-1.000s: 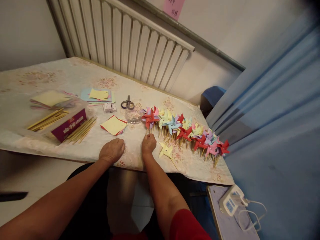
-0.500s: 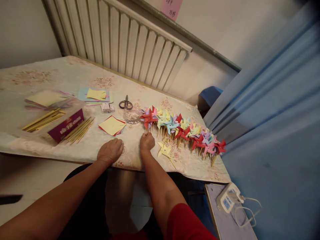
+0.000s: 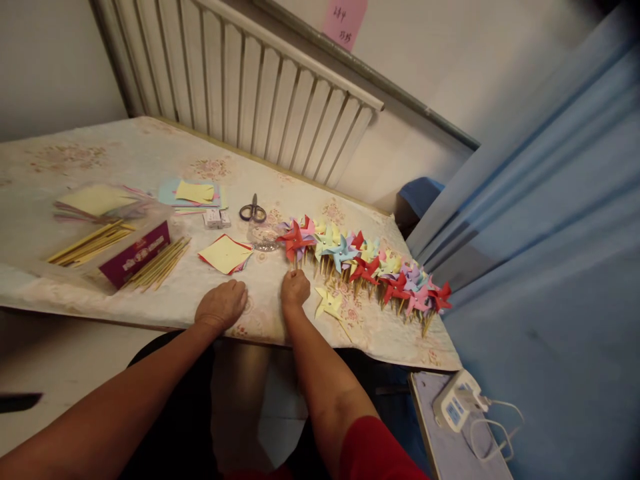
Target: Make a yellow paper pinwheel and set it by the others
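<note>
My left hand rests on the table as a loose fist, with nothing showing in it. It lies just in front of a stack of square paper sheets, yellow on top with red beneath. My right hand is closed round the stick of a red paper pinwheel, whose head stands above the fist. To its right lies a single yellow pinwheel on a stick. Beyond it, several colourful pinwheels stand in a long cluster.
Scissors, small white boxes and a clear bag of small metal pieces lie behind. Wooden sticks and a clear box with a purple label are at left. A power strip sits at lower right.
The red pinwheel above my right hand has tilted and turned slightly to the left. My hands stay almost in place; the whole view has shifted a little.
</note>
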{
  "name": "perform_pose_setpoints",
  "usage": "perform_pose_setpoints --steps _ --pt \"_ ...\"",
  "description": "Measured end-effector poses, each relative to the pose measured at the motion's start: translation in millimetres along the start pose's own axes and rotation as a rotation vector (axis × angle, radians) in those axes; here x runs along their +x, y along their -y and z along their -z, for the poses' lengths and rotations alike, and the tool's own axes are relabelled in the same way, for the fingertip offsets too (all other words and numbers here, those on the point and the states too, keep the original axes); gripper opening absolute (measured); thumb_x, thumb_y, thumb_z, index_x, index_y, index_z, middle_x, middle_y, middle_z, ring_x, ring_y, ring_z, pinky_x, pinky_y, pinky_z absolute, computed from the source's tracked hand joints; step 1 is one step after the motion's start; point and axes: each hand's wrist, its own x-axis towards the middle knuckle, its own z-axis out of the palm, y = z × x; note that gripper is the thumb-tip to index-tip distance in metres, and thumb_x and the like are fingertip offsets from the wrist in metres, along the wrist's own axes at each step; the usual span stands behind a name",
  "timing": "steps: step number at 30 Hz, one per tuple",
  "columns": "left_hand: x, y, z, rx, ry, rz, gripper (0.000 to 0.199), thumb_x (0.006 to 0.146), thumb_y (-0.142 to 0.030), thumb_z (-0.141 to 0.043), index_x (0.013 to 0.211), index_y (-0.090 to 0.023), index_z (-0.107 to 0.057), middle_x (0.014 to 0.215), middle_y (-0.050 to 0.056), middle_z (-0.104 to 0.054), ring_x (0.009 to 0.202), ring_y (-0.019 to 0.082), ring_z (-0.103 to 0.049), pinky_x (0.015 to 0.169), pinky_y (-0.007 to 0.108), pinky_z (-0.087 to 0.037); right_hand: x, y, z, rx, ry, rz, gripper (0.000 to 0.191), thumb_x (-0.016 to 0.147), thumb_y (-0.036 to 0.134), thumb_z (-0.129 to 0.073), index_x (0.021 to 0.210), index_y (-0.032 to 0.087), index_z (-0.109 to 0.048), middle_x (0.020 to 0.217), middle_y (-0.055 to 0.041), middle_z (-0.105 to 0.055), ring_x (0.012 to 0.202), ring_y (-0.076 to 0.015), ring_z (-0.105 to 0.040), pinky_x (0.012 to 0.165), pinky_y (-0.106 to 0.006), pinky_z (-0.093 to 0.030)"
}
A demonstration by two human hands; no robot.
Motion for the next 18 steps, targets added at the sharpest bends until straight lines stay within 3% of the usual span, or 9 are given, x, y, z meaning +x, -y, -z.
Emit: perform_pose_setpoints --steps 12,18 --pt "0 0 -2.9 -0.005 -0.024 0.007 0.038 0.099 -0.031 -0.028 0.099 -0.014 -0.063 0.097 0.013 -0.066 0.092 0.028 -0.065 0.075 0.037 -0.042 17 -32 22 0.071 -0.095 0.020 0.025 0.089 0.022 -0.049 0.077 0.020 -0.070 0.076 -0.0060 -0.073 0.066 -0.0186 -0.061 0.063 -0.026 -0.041" --pt "0 1 -2.8 -0.012 -0.012 0.005 0.039 0.099 -0.031 -0.028 0.101 -0.013 -0.063 0.098 0.014 -0.066 0.092 0.027 -0.065 0.075 0.037 -0.043 28 -40 21 0.077 -0.116 0.010 0.026 0.089 0.023 -0.049 0.077 0.019 -0.071 0.075 -0.0070 -0.072 0.065 -0.0185 -0.060 0.062 -0.026 -0.040"
